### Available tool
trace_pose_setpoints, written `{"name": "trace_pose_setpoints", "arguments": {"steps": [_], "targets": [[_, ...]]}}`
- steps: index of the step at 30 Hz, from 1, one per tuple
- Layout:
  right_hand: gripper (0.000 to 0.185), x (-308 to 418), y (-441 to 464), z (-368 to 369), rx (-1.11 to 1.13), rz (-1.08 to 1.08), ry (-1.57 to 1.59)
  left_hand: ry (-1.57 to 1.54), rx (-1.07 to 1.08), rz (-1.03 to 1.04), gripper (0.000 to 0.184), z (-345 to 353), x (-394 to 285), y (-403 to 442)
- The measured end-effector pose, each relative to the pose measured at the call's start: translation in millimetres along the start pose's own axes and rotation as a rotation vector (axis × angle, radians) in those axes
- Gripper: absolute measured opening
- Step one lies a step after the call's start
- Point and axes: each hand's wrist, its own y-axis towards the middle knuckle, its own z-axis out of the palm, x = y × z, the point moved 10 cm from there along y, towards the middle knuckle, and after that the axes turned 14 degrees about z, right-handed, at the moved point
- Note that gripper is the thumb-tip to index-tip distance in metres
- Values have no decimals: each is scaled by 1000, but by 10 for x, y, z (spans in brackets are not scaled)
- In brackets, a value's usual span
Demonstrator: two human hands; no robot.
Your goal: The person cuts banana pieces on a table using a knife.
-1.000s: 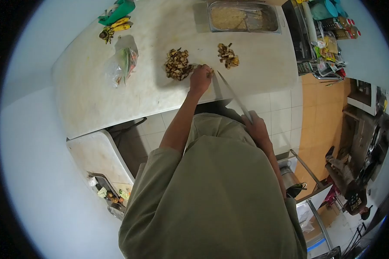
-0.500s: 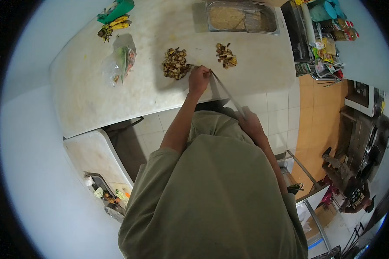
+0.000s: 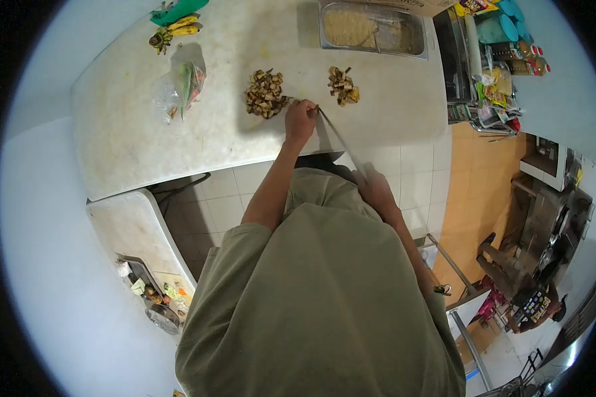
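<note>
My right hand (image 3: 377, 190) is wrapped round the handle end of a long knife (image 3: 340, 140) near the table's front edge. The blade slants up and left to the fingertips of my left hand (image 3: 300, 123). Those fingers are pinched on a small dark brown food piece (image 3: 318, 108), mostly hidden, right at the blade's tip. Just left of this hand lies a larger pile of chopped brown pieces (image 3: 265, 94), pale inside with dark skins. A smaller pile of chopped pieces (image 3: 344, 87) sits behind the knife tip, to the right.
A metal tray (image 3: 324, 30) with pale food stands at the table's back right. Yellow bananas (image 3: 183, 26) and a clear plastic bag (image 3: 169, 99) lie on the left. A lower side table (image 3: 129, 218) stands at left. A person (image 3: 530, 298) is far right.
The view has shifted slightly. My hands and the knife keep almost the same pose, with the blade still at my left fingertips.
</note>
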Motion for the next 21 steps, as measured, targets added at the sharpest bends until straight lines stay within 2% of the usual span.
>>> {"name": "trace_pose_setpoints", "arguments": {"steps": [18,21], "targets": [[38,-203,91,98,48,69,-1,-64,-19,-70,7,60,94,-31],[39,-248,100,122,91,111,11,-23,41,-75,8,73,80,-11]]}}
